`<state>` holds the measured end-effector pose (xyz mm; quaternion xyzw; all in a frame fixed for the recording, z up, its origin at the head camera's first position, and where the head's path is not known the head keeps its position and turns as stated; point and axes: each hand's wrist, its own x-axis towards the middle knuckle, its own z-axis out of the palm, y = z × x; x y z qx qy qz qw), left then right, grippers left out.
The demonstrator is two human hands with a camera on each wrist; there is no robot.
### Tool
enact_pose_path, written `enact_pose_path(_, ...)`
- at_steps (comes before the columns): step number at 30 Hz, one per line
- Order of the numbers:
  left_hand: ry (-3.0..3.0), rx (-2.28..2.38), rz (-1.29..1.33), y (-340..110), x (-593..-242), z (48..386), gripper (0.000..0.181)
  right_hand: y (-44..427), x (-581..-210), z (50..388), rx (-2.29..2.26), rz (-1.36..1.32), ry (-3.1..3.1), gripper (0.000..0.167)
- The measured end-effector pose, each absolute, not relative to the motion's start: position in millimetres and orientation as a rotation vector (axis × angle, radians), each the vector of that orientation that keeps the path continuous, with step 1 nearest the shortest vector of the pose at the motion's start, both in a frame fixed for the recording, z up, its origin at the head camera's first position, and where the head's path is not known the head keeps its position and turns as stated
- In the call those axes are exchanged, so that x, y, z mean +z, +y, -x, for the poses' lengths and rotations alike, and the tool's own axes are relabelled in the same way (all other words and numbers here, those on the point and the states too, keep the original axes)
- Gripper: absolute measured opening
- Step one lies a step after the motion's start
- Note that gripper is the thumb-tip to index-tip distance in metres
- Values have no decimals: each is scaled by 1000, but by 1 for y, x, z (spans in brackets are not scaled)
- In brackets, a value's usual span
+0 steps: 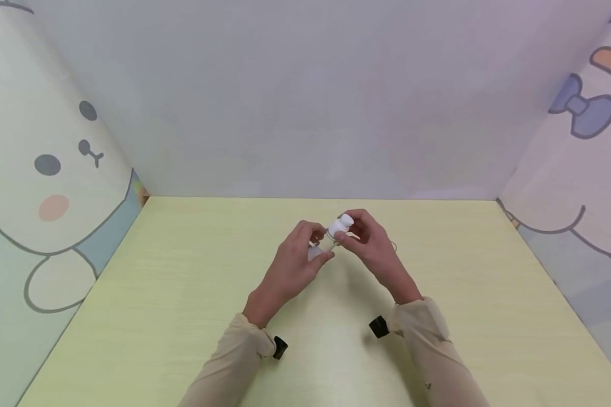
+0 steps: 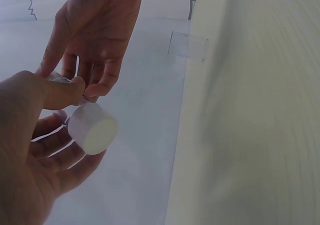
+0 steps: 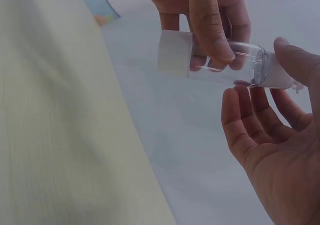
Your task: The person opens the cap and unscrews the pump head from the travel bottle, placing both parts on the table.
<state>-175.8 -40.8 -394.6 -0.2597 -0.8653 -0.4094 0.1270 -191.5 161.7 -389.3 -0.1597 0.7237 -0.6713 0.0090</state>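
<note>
A clear cylindrical bottle (image 3: 225, 60) with a white base and a white top is held tilted above the table, seen in the head view as a small white-topped bottle (image 1: 339, 226). My left hand (image 1: 297, 254) grips its clear body, thumb on one side and fingers on the other. At the white top end, my right hand (image 1: 369, 243) pinches it between thumb and fingers. The left wrist view shows the round white base (image 2: 93, 129) facing the camera, beside the curled fingers of my left hand (image 2: 45, 145).
The pale yellow table (image 1: 193, 271) lies beneath both hands. A grey-white wall (image 1: 305, 113) rises behind it, with panels of cartoon drawings at the left (image 1: 56, 186) and right (image 1: 580, 169). Small black blocks (image 1: 379, 327) sit by both sleeve cuffs.
</note>
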Motion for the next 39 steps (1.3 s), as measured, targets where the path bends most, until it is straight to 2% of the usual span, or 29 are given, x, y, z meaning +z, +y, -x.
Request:
enact_pose_path(7, -2515, -1299, 664, -35, -394, 173, 43, 157, -389, 189, -2145, 440, 2294, 32)
enact_pose_path(13, -2503, -1548, 542, -35, -392, 172, 37, 153, -387, 187, -2220, 379, 2303, 32)
enact_pose_path(23, -2493, -1858, 529, -40, -392, 173, 31, 153, -387, 182, -2212, 339, 2326, 31)
enact_pose_path(28, -2527, -1916, 568, -43, -394, 170, 28, 155, -389, 179, -2178, 400, 2329, 32)
enact_pose_path(39, -2597, -1912, 670, -49, -391, 176, 26, 161, -382, 180, -2086, 709, 2195, 33)
